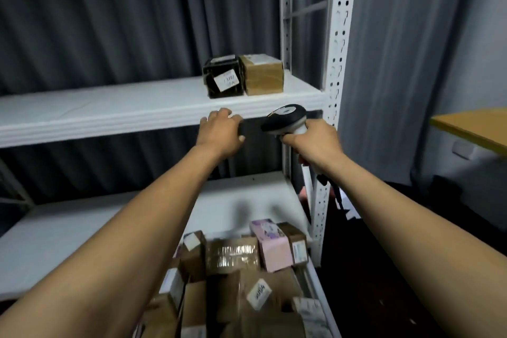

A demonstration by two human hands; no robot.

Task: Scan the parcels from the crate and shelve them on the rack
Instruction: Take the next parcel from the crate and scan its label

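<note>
On the upper shelf (109, 110) just two parcels (263, 74) sit while the crate (323, 302) lies heaped; the right hand (315, 140) grips the scanner (288, 118), and the left hand's (219, 132) grasp cannot be told.
</note>
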